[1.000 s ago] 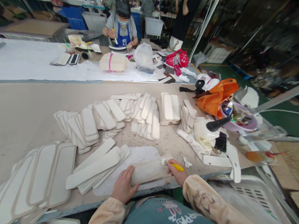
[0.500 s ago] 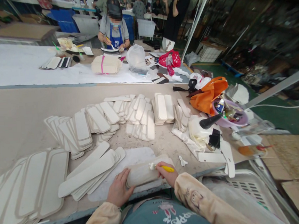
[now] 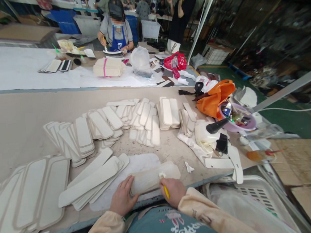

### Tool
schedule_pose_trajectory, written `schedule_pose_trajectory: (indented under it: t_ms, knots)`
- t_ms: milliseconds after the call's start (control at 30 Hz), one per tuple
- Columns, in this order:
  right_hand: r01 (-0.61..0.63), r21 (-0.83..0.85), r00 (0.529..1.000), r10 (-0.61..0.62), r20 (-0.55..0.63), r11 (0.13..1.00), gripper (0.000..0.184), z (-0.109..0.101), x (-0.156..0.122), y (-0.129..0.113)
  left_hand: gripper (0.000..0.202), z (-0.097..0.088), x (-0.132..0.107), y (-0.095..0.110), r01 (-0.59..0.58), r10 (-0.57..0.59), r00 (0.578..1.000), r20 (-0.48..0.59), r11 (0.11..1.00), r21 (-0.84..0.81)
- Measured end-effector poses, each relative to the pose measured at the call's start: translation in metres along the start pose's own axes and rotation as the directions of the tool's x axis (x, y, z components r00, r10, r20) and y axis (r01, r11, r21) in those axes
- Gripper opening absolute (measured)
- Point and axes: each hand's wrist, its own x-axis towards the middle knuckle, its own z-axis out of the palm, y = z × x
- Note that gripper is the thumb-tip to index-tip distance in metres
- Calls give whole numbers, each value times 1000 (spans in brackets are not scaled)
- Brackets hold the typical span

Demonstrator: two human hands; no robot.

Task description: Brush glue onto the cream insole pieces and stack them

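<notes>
A cream oblong piece (image 3: 153, 177) lies on a white mat (image 3: 138, 167) at the table's near edge. My left hand (image 3: 121, 198) presses on its left end with the fingers curled over it. My right hand (image 3: 173, 191) is closed round a yellow-handled brush (image 3: 165, 188), whose bristle tip touches the piece near its middle. Just left of the mat lies a fanned pile of long cream strips (image 3: 93, 180).
Several piles of cream pieces (image 3: 134, 118) cover the table, with larger ones (image 3: 29, 196) at the left. An orange bag (image 3: 215, 96), a purple bowl (image 3: 237, 118) and a black-handled tool (image 3: 216, 126) sit at the right. A white basket (image 3: 250, 202) stands below. A person works at the far table.
My right hand with the brush has moved left along the piece, from its right end toward the middle, the handle now pointing down toward me. My left hand has stayed put.
</notes>
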Motion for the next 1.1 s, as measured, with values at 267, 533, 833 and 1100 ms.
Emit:
schedule_pose_trajectory:
  t_ms: [267, 533, 833, 1100]
  knots:
    - [-59, 270, 994, 33, 100, 961, 23, 12, 11, -3, 62, -1, 0, 1, -5, 5, 1000, -11, 1000, 18]
    - [-137, 93, 962, 155, -226, 986, 28, -38, 8, 40, 65, -1, -1, 3, 55, -55, 998, 36, 998, -5]
    - [161, 50, 984, -157, -84, 986, 29, -14, 3, 17, 75, -8, -7, 7, 86, -80, 993, 92, 994, -70]
    - [63, 189, 951, -2, -310, 980, 32, -33, -6, 37, 86, -10, -14, 7, 52, -44, 992, 119, 996, -69]
